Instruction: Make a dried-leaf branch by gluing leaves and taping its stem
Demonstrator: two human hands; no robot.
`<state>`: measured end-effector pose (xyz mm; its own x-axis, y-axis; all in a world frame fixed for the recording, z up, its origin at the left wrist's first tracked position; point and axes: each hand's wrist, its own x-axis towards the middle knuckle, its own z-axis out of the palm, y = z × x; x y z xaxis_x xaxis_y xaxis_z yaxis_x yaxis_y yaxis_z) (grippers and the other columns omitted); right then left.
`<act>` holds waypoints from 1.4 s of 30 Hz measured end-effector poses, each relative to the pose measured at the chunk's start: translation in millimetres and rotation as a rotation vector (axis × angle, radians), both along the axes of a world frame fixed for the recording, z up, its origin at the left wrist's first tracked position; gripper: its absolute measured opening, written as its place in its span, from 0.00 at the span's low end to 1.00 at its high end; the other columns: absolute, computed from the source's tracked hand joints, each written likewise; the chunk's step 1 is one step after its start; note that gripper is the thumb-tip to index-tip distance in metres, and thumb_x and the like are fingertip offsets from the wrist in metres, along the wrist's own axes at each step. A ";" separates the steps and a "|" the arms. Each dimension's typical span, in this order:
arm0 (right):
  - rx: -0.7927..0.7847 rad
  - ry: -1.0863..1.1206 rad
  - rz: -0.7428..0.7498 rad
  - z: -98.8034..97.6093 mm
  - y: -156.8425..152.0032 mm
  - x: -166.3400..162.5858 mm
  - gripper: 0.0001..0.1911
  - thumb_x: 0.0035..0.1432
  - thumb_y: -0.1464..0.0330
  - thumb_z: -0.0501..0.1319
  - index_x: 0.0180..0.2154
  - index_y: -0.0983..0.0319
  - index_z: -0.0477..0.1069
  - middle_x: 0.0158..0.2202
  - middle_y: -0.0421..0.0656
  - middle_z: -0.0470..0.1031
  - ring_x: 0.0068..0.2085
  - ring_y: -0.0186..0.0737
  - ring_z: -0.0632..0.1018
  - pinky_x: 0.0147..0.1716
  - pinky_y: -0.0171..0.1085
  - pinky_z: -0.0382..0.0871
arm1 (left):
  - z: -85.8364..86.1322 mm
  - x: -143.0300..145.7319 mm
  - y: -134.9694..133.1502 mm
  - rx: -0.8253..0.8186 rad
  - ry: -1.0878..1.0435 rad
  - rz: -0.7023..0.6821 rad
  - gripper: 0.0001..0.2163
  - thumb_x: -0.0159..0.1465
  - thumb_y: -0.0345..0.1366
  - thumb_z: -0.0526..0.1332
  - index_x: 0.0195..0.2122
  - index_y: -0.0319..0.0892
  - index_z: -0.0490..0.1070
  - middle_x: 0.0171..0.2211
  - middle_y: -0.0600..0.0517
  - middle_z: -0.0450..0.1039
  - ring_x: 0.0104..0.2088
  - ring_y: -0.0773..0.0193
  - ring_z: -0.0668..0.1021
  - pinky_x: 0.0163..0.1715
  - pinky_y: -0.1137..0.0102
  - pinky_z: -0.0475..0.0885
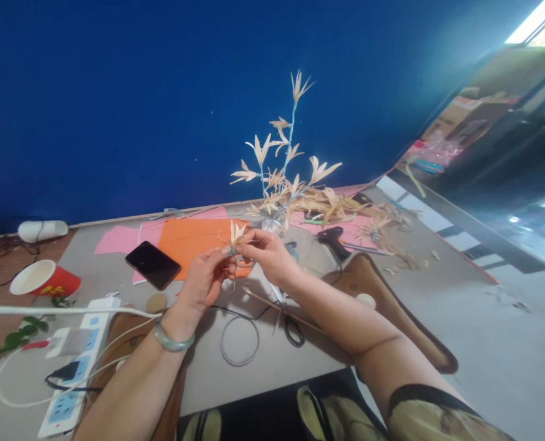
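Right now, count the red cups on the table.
1. The red cup lies on its side near the table's left edge, behind the power strip. The white cylinder by the wall might be another cup; I cannot tell.

A dry, papery leaf sprig [237,234], pale and matt, contrasts with a glossy black phone [153,264] beside matt orange paper [194,242]. A smooth, glassy bangle [171,340] gleams above the dull grey tabletop [272,362].

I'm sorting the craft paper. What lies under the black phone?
The black phone rests across the edge of the orange sheet and on pink paper. Anything else beneath its body is covered.
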<state>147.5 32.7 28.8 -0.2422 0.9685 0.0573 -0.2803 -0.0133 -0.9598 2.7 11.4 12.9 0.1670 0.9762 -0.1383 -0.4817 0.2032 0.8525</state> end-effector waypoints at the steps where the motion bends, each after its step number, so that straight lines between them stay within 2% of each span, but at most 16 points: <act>1: -0.003 -0.002 0.002 0.2 -0.4 0.0 0.15 0.43 0.62 0.72 0.25 0.63 0.69 0.22 0.36 0.71 0.20 0.27 0.67 0.19 0.29 0.60 | 1.5 0.1 -0.7 -0.001 0.009 0.003 0.10 0.52 0.40 0.68 0.25 0.37 0.73 0.20 0.53 0.70 0.19 0.71 0.71 0.20 0.75 0.66; 4: -0.008 0.000 0.015 -0.5 -0.9 0.3 0.15 0.44 0.62 0.71 0.26 0.63 0.69 0.22 0.36 0.71 0.21 0.27 0.68 0.20 0.29 0.61 | 3.7 -0.4 -1.9 0.002 0.027 -0.003 0.11 0.53 0.40 0.68 0.22 0.37 0.71 0.17 0.55 0.68 0.18 0.72 0.70 0.18 0.76 0.64; 17: 0.017 -0.027 0.053 0.3 -3.2 4.2 0.13 0.47 0.64 0.70 0.25 0.63 0.68 0.22 0.37 0.71 0.21 0.27 0.68 0.20 0.29 0.61 | 4.8 -3.2 -3.5 0.060 0.057 -0.005 0.10 0.53 0.39 0.69 0.23 0.38 0.74 0.15 0.56 0.68 0.15 0.74 0.68 0.14 0.78 0.62; 27: 0.022 -0.085 0.041 0.8 -2.0 5.6 0.13 0.48 0.62 0.69 0.24 0.64 0.71 0.18 0.36 0.69 0.20 0.28 0.68 0.20 0.30 0.61 | 0.4 0.0 -5.9 0.211 0.214 0.168 0.09 0.55 0.39 0.69 0.27 0.38 0.75 0.14 0.57 0.67 0.14 0.75 0.66 0.13 0.79 0.60; 32: 0.050 -0.056 0.060 -1.6 -2.3 5.0 0.10 0.48 0.64 0.69 0.29 0.64 0.74 0.24 0.38 0.73 0.23 0.28 0.71 0.23 0.30 0.65 | -2.2 1.9 -6.3 0.236 0.230 0.234 0.09 0.56 0.40 0.68 0.29 0.38 0.73 0.14 0.59 0.64 0.13 0.75 0.64 0.13 0.79 0.59; 36: 0.052 -0.017 0.060 -2.1 -3.9 1.0 0.12 0.45 0.65 0.71 0.30 0.63 0.73 0.29 0.39 0.75 0.28 0.30 0.73 0.26 0.31 0.67 | -1.3 3.3 -7.1 0.259 0.291 0.304 0.09 0.57 0.39 0.67 0.29 0.38 0.73 0.13 0.59 0.64 0.13 0.75 0.63 0.13 0.79 0.58; 42: 0.049 -0.010 0.025 -1.7 -5.7 -3.8 0.17 0.40 0.63 0.74 0.27 0.63 0.69 0.27 0.37 0.72 0.28 0.30 0.72 0.28 0.31 0.67 | 3.6 5.6 -11.6 0.328 0.417 0.374 0.09 0.57 0.39 0.67 0.30 0.38 0.74 0.14 0.59 0.65 0.14 0.75 0.64 0.14 0.78 0.59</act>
